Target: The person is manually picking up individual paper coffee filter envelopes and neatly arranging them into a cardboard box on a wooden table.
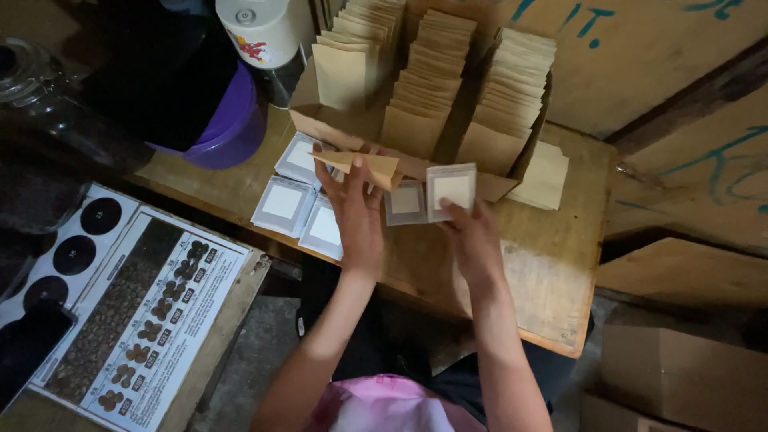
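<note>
My left hand (358,214) holds a tan paper pouch (360,166) flat by its lower edge, over the wooden table (552,280). Beside it my right hand (474,238) pinches a small square grey packet with a white centre (452,189). Another grey packet (406,202) lies between the two hands. Several more grey packets (284,204) lie on the table left of my left hand. Just behind both hands stands an open cardboard box (512,164) packed with rows of upright tan pouches (428,76).
A loose stack of tan pouches (544,176) lies right of the box. A purple tub (228,128) and a white canister (260,32) stand at the table's far left. A printed chart board (136,312) lies lower left. Cardboard boxes (680,376) sit lower right.
</note>
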